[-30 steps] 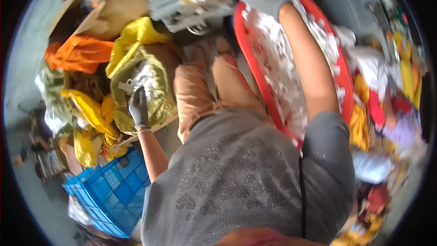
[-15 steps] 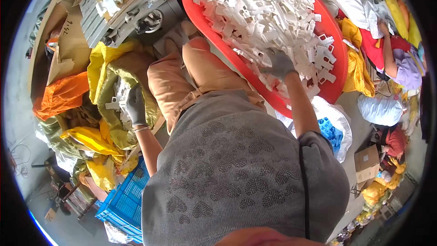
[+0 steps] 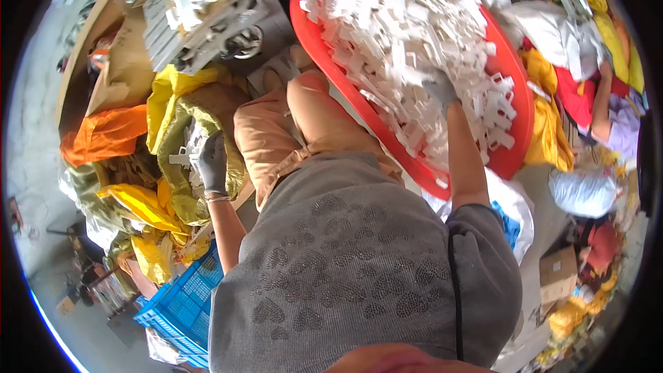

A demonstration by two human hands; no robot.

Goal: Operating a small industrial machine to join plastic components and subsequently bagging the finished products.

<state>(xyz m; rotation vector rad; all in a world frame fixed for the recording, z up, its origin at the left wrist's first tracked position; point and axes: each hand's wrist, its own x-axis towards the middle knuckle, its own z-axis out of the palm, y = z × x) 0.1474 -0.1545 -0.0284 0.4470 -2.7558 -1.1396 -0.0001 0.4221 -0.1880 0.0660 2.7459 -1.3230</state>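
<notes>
My left hand (image 3: 213, 166), in a grey glove, is at the mouth of an olive-green sack (image 3: 235, 159) on the left. Its fingers curl round white plastic toy-gun pieces (image 3: 182, 157), partly hidden by the glove and the sack. My right hand (image 3: 440, 88), also gloved in grey, is over the heap of white toy-gun pieces (image 3: 380, 21) in a large red tub (image 3: 526, 107). Its fingertips close on a white toy-gun piece (image 3: 413, 74), somewhat blurred.
A grey metal machine (image 3: 207, 24) with white pieces on top stands ahead left, by an open cardboard box (image 3: 121, 79). A blue plastic crate (image 3: 186, 304) is beside my left arm. A white bag (image 3: 526, 224) stands behind the tub. People (image 3: 611, 114) work at far right.
The whole view has shifted slightly to the right. My right hand has moved a little farther up and right over the heap. My left hand stays at the sack.
</notes>
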